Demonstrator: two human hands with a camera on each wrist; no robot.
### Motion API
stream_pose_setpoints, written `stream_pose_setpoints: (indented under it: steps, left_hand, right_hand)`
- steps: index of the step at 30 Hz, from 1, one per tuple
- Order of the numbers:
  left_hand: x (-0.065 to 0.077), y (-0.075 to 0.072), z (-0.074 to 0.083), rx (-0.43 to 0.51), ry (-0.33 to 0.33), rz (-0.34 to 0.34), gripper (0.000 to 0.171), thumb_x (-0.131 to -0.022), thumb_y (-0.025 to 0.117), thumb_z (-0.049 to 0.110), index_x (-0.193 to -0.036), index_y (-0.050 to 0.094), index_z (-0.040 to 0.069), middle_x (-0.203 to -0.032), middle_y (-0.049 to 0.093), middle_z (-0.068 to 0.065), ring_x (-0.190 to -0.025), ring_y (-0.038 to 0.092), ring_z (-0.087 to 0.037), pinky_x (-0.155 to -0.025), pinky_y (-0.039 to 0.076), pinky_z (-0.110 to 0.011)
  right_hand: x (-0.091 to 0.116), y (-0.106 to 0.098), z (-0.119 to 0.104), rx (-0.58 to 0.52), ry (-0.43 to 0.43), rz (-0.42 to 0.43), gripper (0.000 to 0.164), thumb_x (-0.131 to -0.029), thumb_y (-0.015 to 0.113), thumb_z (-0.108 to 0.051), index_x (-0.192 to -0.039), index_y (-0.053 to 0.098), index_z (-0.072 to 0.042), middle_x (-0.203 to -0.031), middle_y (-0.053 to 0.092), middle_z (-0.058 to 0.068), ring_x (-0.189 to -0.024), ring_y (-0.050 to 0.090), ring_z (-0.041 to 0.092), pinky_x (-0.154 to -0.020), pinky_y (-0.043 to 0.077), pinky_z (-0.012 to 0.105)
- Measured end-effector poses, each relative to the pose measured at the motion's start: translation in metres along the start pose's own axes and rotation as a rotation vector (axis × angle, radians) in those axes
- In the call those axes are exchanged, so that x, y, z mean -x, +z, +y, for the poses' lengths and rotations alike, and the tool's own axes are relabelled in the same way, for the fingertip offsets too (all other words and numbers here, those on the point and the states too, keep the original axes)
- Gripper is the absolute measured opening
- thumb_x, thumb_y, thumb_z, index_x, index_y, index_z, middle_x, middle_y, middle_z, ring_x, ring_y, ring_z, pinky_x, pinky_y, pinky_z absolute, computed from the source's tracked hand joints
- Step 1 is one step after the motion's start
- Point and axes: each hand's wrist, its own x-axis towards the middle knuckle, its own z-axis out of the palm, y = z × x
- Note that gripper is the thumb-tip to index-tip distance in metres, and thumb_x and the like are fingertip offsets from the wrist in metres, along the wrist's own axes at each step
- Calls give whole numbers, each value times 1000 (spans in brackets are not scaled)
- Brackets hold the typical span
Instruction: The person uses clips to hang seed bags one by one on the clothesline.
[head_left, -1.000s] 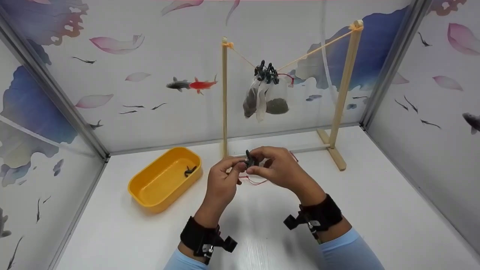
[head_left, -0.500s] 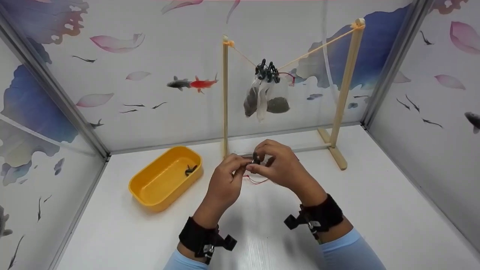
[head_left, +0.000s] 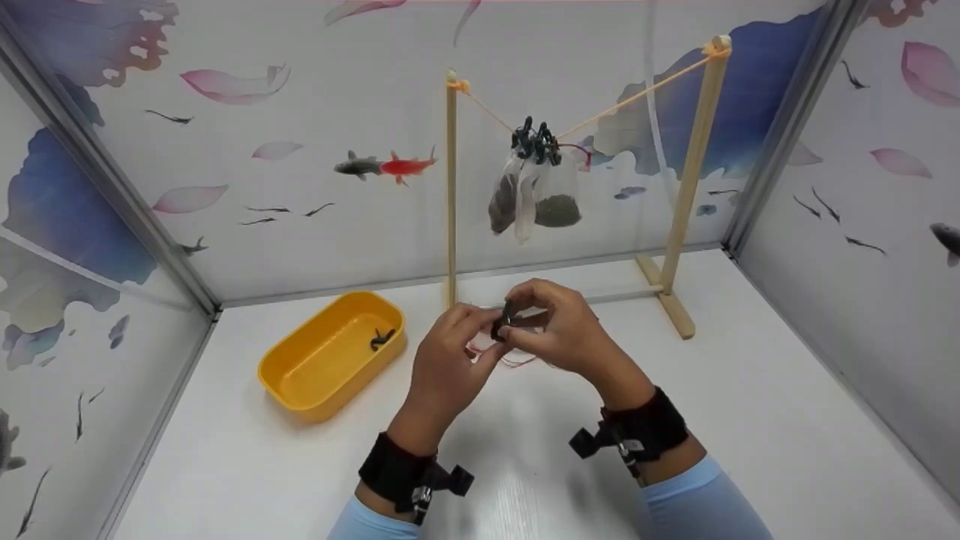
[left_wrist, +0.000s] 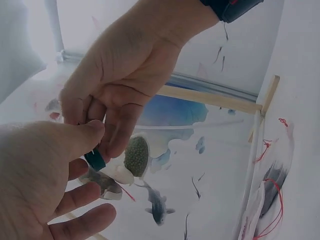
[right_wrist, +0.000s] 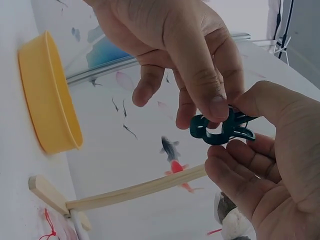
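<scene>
A dark green clip (right_wrist: 229, 131) is pinched by the right hand (head_left: 568, 331) and the left hand (head_left: 450, 361) above the table (head_left: 757, 427), toward its back edge. A yellow basin (head_left: 330, 409) is set toward the back left corner; filled bags (head_left: 558, 212) are hung from a cord (head_left: 652, 89) by the back edge.

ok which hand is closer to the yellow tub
Left. The left hand is to the right of the yellow tub, not touching it; the right hand is farther right, past the left hand, with both at a clip.
</scene>
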Motion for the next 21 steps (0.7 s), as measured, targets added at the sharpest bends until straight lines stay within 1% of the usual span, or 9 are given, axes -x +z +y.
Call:
stream_pose_setpoints:
  steps: [3, 5, 10, 12, 14, 16, 18, 19, 21]
  left_hand:
    - [-1, 1, -2, -48, 24, 23, 33, -96, 93, 15, -128, 83, 13, -116, 76, -3, -101, 74, -16, -75, 65, -27]
    - [-1, 1, -2, -95, 52, 40, 28, -97, 92, 13, -125, 85, 11, -114, 78, -3, -100, 75, -17, -79, 66, -28]
    - [-4, 1, 1, -213, 155, 93, 20, -98, 90, 10, -118, 89, 8, -105, 77, -3, -98, 76, -18, -84, 67, -27]
    - [-6, 2, 3, -227, 186, 113, 18, -98, 90, 10, -116, 89, 9, -101, 76, -3, -94, 75, -18, -80, 66, -26]
    - [-8, 5, 4, -213, 183, 132, 17, -99, 90, 12, -116, 89, 9, -100, 75, -3, -92, 73, -18, -77, 65, -26]
    - [-9, 10, 3, -173, 132, 135, 16, -100, 90, 16, -115, 88, 10, -100, 73, -4, -91, 71, -18, -76, 64, -26]
    - [-8, 17, 2, -130, 29, 109, 16, -101, 89, 20, -116, 86, 13, -101, 73, -4, -94, 70, -18, -77, 63, -28]
    - [-8, 21, 2, -120, -33, 80, 16, -102, 88, 22, -116, 86, 15, -102, 73, -3, -96, 70, -18, -79, 63, -30]
    - [-8, 30, 0, -120, -159, -16, 18, -102, 86, 26, -118, 86, 17, -107, 74, -2, -103, 70, -20, -85, 64, -34]
  right_hand:
    - [0, -3, 0, 10, 19, -19, 30, -98, 85, -5, -124, 72, 0, -122, 76, 16, -114, 84, 32, -95, 69, 35]
    - [0, -6, 0, 18, 34, -26, 28, -99, 86, -7, -123, 73, 0, -120, 77, 16, -114, 84, 34, -94, 70, 35]
    - [-1, -12, -2, 47, 93, -30, 26, -98, 90, -15, -119, 77, -4, -117, 80, 12, -115, 83, 33, -91, 70, 33]
    - [-1, -15, -3, 63, 115, -20, 26, -99, 90, -18, -119, 79, -5, -117, 82, 11, -115, 83, 31, -90, 70, 35]
    - [-1, -19, -3, 85, 132, 4, 27, -100, 89, -19, -121, 79, -5, -117, 83, 11, -115, 83, 31, -90, 70, 38]
    - [-1, -23, -3, 104, 149, 38, 28, -101, 88, -17, -123, 79, -3, -118, 83, 13, -114, 83, 31, -91, 70, 43]
    - [-1, -27, 0, 127, 169, 83, 28, -101, 87, -16, -123, 79, -2, -119, 84, 15, -114, 84, 33, -93, 70, 47]
    - [-2, -29, 2, 141, 182, 108, 28, -101, 87, -15, -123, 79, -1, -120, 84, 16, -115, 83, 34, -95, 70, 49]
    - [-2, -33, 7, 165, 204, 161, 27, -102, 86, -15, -123, 79, 0, -121, 83, 18, -116, 83, 36, -97, 69, 53]
